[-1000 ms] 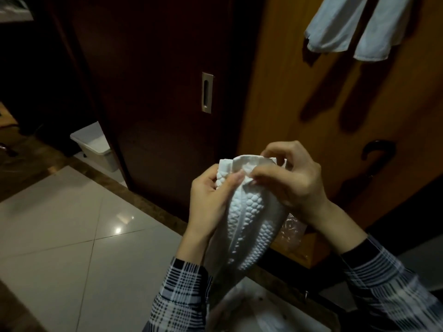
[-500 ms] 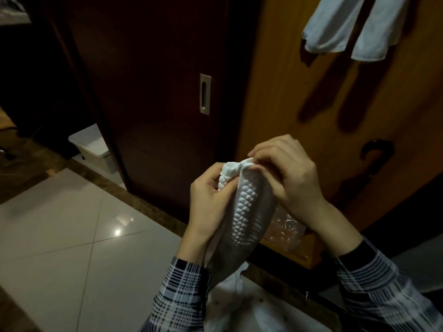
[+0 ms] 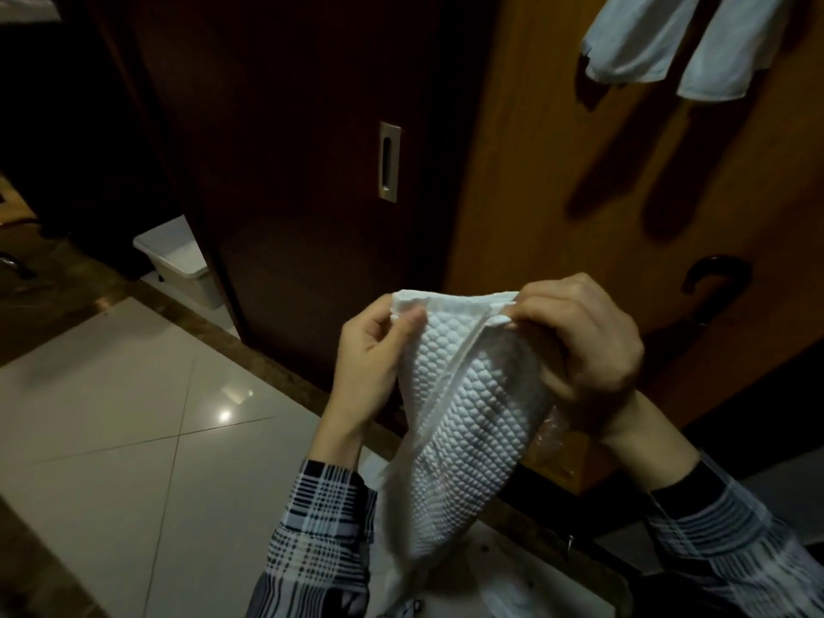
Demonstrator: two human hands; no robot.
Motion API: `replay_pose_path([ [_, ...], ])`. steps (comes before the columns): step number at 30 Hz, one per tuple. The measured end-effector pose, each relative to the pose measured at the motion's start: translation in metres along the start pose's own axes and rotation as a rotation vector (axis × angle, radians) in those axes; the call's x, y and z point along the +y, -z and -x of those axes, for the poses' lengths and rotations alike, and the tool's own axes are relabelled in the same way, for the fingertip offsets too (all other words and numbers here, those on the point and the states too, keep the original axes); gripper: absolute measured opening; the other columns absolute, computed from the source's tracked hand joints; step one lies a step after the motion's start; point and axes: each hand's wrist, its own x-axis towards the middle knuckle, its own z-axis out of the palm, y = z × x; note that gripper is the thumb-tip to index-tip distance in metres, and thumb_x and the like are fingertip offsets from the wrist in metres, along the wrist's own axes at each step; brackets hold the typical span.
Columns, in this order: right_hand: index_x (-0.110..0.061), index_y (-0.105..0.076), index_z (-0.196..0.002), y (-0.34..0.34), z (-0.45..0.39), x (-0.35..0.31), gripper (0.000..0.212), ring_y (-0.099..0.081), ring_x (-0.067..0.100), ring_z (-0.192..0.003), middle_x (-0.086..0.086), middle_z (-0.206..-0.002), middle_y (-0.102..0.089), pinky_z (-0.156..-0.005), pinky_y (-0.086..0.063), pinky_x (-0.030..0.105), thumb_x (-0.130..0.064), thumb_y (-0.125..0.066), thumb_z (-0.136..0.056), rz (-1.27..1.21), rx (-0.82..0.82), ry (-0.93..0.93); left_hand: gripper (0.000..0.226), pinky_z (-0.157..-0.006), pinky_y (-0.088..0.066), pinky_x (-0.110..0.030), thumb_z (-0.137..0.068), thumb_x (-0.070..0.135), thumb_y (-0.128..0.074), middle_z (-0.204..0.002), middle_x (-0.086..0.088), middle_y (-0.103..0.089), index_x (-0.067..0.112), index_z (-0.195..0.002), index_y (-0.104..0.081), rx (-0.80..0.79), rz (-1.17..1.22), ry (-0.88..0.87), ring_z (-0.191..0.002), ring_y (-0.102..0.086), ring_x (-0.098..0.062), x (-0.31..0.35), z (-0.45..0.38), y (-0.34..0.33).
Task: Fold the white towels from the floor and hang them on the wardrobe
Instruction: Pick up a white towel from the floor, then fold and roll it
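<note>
I hold a white towel (image 3: 463,421) with a quilted, bumpy weave up in front of the wardrobe. My left hand (image 3: 370,363) pinches its top left corner and my right hand (image 3: 584,345) pinches the top right edge, so the top hem is stretched between them. The rest of the towel hangs down in folds toward my lap. Two white towels (image 3: 669,37) hang at the top right on the light wooden wardrobe door (image 3: 557,207). More white cloth (image 3: 504,586) lies on the floor below my hands.
A dark sliding door (image 3: 290,171) with a metal recessed handle (image 3: 389,161) stands left of the wooden door. A black hook handle (image 3: 713,274) is on the right. A white plastic bin (image 3: 178,260) sits on the floor at left, beside glossy white tiles (image 3: 111,417).
My hands have moved apart, spreading the towel's bunched top edge out wide. The towel now hangs flatter between them.
</note>
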Motion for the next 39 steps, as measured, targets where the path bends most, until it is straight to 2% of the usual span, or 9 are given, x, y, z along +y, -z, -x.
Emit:
replay_pose_path([
  [3,0.003,-0.065,-0.094,0.007,-0.001,0.001,0.012,-0.061,0.019,-0.084,0.019,-0.084,-0.067,-0.083,-0.049,0.017,-0.005,-0.064,-0.085,-0.024,-0.095,0.037,0.016,-0.065,-0.050,-0.033,-0.087,0.031,-0.064,-0.078,-0.007,-0.069,0.016,-0.084,-0.069,0.131,-0.106,0.010,-0.074,-0.062,-0.017,-0.006,-0.004,0.005],
  [6,0.008,-0.071,-0.088,0.005,-0.003,-0.007,0.019,-0.064,0.020,-0.086,0.017,-0.087,-0.068,-0.085,-0.050,0.020,-0.007,-0.059,-0.091,-0.051,-0.196,0.073,0.010,-0.058,-0.048,-0.020,-0.087,0.019,-0.066,-0.067,0.007,-0.068,0.021,-0.078,-0.069,0.162,-0.147,-0.009,-0.065,-0.061,-0.003,-0.004,-0.005,-0.003],
  [15,0.004,-0.074,-0.091,-0.019,-0.015,-0.006,0.032,-0.071,0.021,-0.088,0.014,-0.094,-0.073,-0.074,-0.058,0.034,-0.018,-0.052,-0.099,-0.109,-0.181,0.027,0.018,-0.071,-0.052,-0.032,-0.088,-0.003,-0.057,-0.085,-0.012,-0.070,0.007,-0.098,-0.069,-0.118,-0.033,-0.038,-0.081,-0.064,-0.018,0.009,-0.006,-0.019],
  [25,0.003,-0.073,-0.088,-0.023,-0.015,0.000,0.035,-0.070,0.020,-0.083,0.012,-0.088,-0.073,-0.074,-0.056,0.028,-0.025,-0.054,-0.098,-0.139,-0.157,-0.072,0.037,-0.070,-0.050,-0.016,-0.100,0.030,-0.035,-0.077,0.006,-0.069,0.009,-0.090,-0.064,-0.190,0.136,0.089,-0.077,-0.064,-0.005,0.009,-0.009,-0.015],
  [27,0.001,-0.073,-0.086,-0.023,-0.016,0.003,0.036,-0.069,0.018,-0.080,0.010,-0.086,-0.072,-0.067,-0.056,0.031,-0.027,-0.053,-0.097,-0.125,-0.147,-0.112,0.033,-0.071,-0.051,-0.017,-0.091,0.043,-0.055,-0.080,0.006,-0.069,0.012,-0.092,-0.063,-0.255,0.101,0.082,-0.079,-0.065,-0.005,0.008,-0.010,-0.011],
  [31,-0.001,-0.071,-0.087,-0.021,-0.018,0.004,0.021,-0.065,0.018,-0.080,0.008,-0.086,-0.069,-0.067,-0.053,0.034,-0.019,-0.061,-0.091,-0.094,-0.200,-0.200,0.036,-0.073,-0.053,-0.020,-0.068,0.011,-0.081,-0.089,0.005,-0.072,0.017,-0.100,-0.064,-0.273,-0.029,0.055,-0.086,-0.068,-0.009,0.001,-0.013,-0.011],
  [33,-0.005,-0.068,-0.090,-0.019,-0.024,0.006,0.021,-0.059,0.020,-0.086,0.006,-0.091,-0.066,-0.072,-0.049,0.033,-0.025,-0.065,-0.087,0.006,-0.271,-0.217,0.036,-0.075,-0.053,-0.020,-0.069,0.009,-0.076,-0.092,0.005,-0.073,0.015,-0.103,-0.064,-0.256,-0.047,0.033,-0.088,-0.068,-0.009,0.000,-0.012,-0.012],
  [36,-0.014,-0.060,-0.110,-0.008,-0.030,0.015,0.056,-0.051,0.013,-0.096,-0.003,-0.102,-0.060,-0.079,-0.039,0.028,-0.059,-0.056,-0.078,0.125,-0.530,-0.334,0.037,-0.075,-0.052,-0.019,-0.070,0.002,-0.075,-0.092,0.008,-0.073,0.013,-0.103,-0.063,-0.239,-0.050,0.038,-0.088,-0.068,-0.006,-0.003,-0.011,-0.011],
  [39,-0.022,-0.065,-0.103,0.003,-0.026,0.023,0.061,-0.058,0.007,-0.081,-0.014,-0.090,-0.063,-0.069,-0.044,0.028,-0.071,-0.042,-0.074,0.106,-0.783,-0.399,0.044,-0.072,-0.056,-0.026,-0.068,0.011,-0.078,-0.089,0.002,-0.074,0.017,-0.104,-0.054,-0.217,-0.022,0.082,-0.083,-0.070,-0.014,-0.003,-0.010,-0.012],
])
